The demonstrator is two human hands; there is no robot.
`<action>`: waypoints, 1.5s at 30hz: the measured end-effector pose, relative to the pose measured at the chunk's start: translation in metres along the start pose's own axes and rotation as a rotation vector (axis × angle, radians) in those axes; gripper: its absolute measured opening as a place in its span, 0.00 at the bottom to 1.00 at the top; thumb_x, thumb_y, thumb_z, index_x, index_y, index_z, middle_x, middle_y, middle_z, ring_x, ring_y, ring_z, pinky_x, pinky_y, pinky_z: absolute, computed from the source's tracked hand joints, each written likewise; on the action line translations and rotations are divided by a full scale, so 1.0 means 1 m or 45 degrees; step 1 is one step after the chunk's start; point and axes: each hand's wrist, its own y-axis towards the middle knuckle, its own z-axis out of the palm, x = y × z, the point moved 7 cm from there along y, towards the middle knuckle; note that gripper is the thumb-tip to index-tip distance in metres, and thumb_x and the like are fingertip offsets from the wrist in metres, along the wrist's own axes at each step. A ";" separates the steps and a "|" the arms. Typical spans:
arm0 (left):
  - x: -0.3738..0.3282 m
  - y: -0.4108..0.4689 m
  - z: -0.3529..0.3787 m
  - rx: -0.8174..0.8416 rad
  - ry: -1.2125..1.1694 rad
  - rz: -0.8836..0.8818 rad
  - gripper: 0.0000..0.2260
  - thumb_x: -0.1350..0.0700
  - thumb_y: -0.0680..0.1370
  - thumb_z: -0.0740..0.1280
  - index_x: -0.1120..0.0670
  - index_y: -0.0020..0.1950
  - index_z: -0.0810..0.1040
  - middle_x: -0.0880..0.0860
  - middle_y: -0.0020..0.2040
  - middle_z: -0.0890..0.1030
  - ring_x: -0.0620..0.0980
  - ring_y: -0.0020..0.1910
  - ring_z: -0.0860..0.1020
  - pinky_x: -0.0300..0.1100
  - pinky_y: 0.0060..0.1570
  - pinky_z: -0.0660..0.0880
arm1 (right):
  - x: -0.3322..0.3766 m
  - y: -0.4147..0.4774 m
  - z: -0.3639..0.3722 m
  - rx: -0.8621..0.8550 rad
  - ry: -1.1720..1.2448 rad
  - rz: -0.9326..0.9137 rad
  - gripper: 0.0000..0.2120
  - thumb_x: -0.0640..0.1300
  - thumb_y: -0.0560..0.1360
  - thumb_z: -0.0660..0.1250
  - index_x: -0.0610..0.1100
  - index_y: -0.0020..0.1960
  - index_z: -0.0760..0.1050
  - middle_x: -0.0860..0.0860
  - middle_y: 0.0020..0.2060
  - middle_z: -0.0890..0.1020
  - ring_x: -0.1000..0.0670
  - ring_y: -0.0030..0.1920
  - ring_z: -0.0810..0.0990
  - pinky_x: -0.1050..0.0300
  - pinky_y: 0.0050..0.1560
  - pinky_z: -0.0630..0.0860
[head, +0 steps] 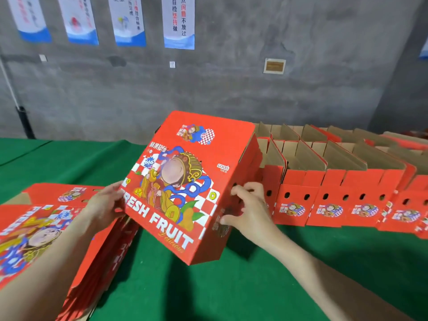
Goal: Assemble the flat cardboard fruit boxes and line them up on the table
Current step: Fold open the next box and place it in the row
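Note:
A red cardboard fruit box (185,181) printed "FRESH FRUIT" is tilted up off the green table (254,286) at the centre. My left hand (105,205) grips its left edge. My right hand (249,205) holds its right side wall, fingers curled on the panel with the holes. A stack of flat red boxes (46,228) lies at the lower left, under my left forearm. A row of assembled open boxes (335,181) stands at the right, touching one another, brown insides showing.
A grey concrete wall (231,89) with several hanging posters (178,22) rises behind the table. Bare green cloth lies at the back left and along the front.

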 end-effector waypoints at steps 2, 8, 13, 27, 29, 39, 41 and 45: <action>0.001 0.001 0.014 -0.021 0.232 0.064 0.13 0.64 0.80 0.61 0.57 0.63 0.74 0.52 0.38 0.81 0.47 0.32 0.77 0.40 0.38 0.76 | 0.004 0.000 0.007 -0.031 -0.078 -0.115 0.24 0.45 0.64 0.79 0.61 0.44 0.66 0.58 0.55 0.56 0.57 0.54 0.63 0.73 0.53 0.64; 0.005 -0.046 0.105 0.545 0.343 0.038 0.32 0.31 0.63 0.70 0.41 0.64 0.74 0.39 0.58 0.80 0.42 0.57 0.79 0.51 0.59 0.74 | 0.006 -0.004 0.045 -0.056 -0.448 -0.273 0.20 0.48 0.66 0.77 0.53 0.52 0.70 0.55 0.52 0.53 0.52 0.52 0.61 0.61 0.50 0.67; -0.031 -0.064 0.142 0.547 0.114 0.094 0.28 0.24 0.58 0.65 0.35 0.53 0.79 0.34 0.52 0.78 0.47 0.59 0.74 0.51 0.45 0.78 | -0.011 -0.018 0.086 0.180 -0.858 -0.282 0.19 0.38 0.71 0.69 0.45 0.60 0.69 0.44 0.60 0.62 0.41 0.59 0.66 0.50 0.51 0.70; -0.006 -0.041 0.110 0.142 0.938 0.340 0.35 0.56 0.76 0.68 0.42 0.78 0.53 0.56 0.62 0.78 0.54 0.56 0.78 0.43 0.58 0.74 | -0.071 -0.060 0.141 0.651 -0.867 -0.188 0.34 0.34 0.75 0.59 0.57 0.74 0.52 0.43 0.72 0.52 0.39 0.63 0.67 0.45 0.58 0.70; -0.002 -0.039 0.104 0.142 0.833 0.330 0.34 0.53 0.78 0.67 0.43 0.78 0.52 0.55 0.66 0.75 0.55 0.61 0.76 0.49 0.63 0.73 | -0.076 -0.062 0.147 0.710 -0.877 -0.132 0.39 0.33 0.75 0.58 0.62 0.75 0.46 0.41 0.76 0.44 0.37 0.68 0.64 0.44 0.62 0.68; -0.001 -0.035 0.105 0.083 0.954 0.501 0.22 0.53 0.82 0.57 0.54 0.77 0.59 0.58 0.69 0.72 0.56 0.68 0.70 0.46 0.66 0.67 | -0.077 -0.022 0.177 0.755 -0.961 -0.006 0.48 0.36 0.74 0.65 0.68 0.73 0.36 0.35 0.72 0.48 0.35 0.69 0.58 0.42 0.65 0.67; -0.008 -0.032 0.110 0.081 0.928 0.586 0.23 0.53 0.83 0.57 0.51 0.78 0.56 0.59 0.71 0.69 0.54 0.71 0.66 0.40 0.67 0.61 | -0.080 -0.004 0.177 0.767 -0.993 0.046 0.48 0.36 0.74 0.64 0.67 0.73 0.36 0.33 0.73 0.46 0.34 0.72 0.54 0.42 0.68 0.66; -0.011 -0.013 0.137 0.291 1.199 0.614 0.22 0.54 0.82 0.59 0.49 0.76 0.61 0.61 0.68 0.68 0.53 0.70 0.65 0.33 0.62 0.60 | -0.087 0.031 0.177 0.776 -1.081 0.138 0.47 0.36 0.76 0.65 0.65 0.75 0.35 0.30 0.73 0.46 0.32 0.72 0.54 0.42 0.68 0.67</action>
